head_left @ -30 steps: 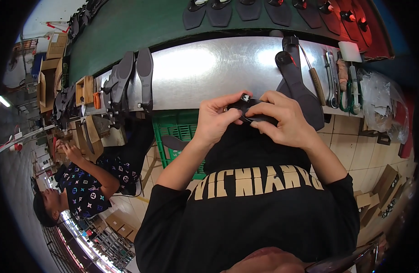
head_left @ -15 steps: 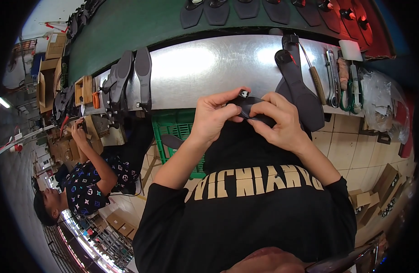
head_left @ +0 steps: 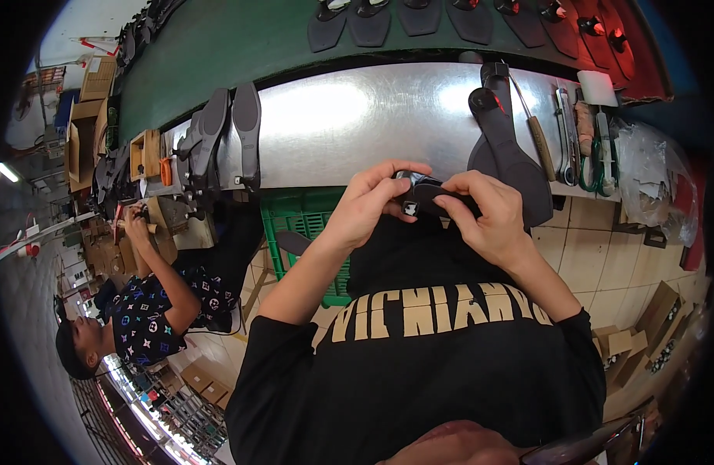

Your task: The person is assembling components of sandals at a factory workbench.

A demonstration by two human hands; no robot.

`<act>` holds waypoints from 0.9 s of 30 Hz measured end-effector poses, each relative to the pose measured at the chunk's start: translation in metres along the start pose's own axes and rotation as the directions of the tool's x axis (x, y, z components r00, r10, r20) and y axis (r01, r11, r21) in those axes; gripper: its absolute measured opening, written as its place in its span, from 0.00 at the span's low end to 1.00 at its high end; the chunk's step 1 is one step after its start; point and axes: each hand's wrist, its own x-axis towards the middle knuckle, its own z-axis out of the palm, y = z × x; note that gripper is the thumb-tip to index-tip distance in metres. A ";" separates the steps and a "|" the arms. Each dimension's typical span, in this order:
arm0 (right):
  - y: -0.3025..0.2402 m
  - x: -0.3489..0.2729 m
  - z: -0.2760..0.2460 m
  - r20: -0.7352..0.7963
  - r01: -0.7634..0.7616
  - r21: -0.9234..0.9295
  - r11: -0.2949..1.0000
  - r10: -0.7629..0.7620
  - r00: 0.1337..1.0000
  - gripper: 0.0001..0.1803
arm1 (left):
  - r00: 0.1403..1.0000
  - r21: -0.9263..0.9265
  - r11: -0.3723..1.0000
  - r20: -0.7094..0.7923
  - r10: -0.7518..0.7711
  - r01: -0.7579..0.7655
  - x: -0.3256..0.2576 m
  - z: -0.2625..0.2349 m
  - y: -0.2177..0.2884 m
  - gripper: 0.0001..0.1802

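Close to my body at the steel bench's near edge, I hold a black heeled shoe sole (head_left: 428, 194) in both hands. My left hand (head_left: 364, 203) is closed around its heel end, where a small pale patch shows on the heel tip. The fingers of my right hand (head_left: 488, 208) pinch the sole farther along; part of it is hidden behind them. Just beyond my right hand, two more black heeled soles (head_left: 527, 182) lie crossed on the bench.
Along the steel bench (head_left: 318, 139) lie a wooden-handled tool (head_left: 540, 143), green-handled scissors (head_left: 605, 174) and, leftward, several soles (head_left: 246, 128). Behind runs a green belt (head_left: 240, 46) with a row of soles. A green crate (head_left: 283, 221) stands below; a co-worker (head_left: 151, 310) sits at left.
Both hands have turned the sole: its heel tip has swung from the far side toward me. My right fingers have straightened into a pinch. The co-worker's hands have moved slightly.
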 end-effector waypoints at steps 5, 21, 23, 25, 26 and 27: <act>0.003 0.000 0.003 -0.011 -0.015 -0.025 1.000 0.015 1.000 0.09 | 0.999 0.152 0.988 -0.010 0.040 -0.038 -0.002 0.008 0.001 0.16; 0.007 -0.011 0.016 0.131 -0.307 0.275 0.911 0.280 0.951 0.04 | 0.997 0.290 0.957 -0.074 0.016 0.006 -0.002 -0.002 -0.017 0.11; 0.002 -0.005 0.010 0.200 -0.358 0.325 0.875 0.306 0.931 0.06 | 0.999 0.343 0.938 0.010 0.051 -0.051 0.000 -0.007 -0.019 0.11; 0.010 -0.008 0.008 0.262 -0.428 0.400 0.810 0.346 0.901 0.04 | 0.999 0.382 0.923 -0.002 0.045 -0.041 -0.007 -0.004 -0.016 0.10; 0.012 -0.007 0.006 0.327 -0.495 0.466 0.733 0.377 0.866 0.04 | 0.999 0.420 0.907 -0.016 0.039 -0.029 -0.009 -0.002 -0.013 0.09; 0.012 -0.004 0.002 0.402 -0.572 0.486 0.661 0.412 0.818 0.04 | 0.979 0.462 0.863 0.080 0.188 -0.203 -0.008 0.000 -0.010 0.07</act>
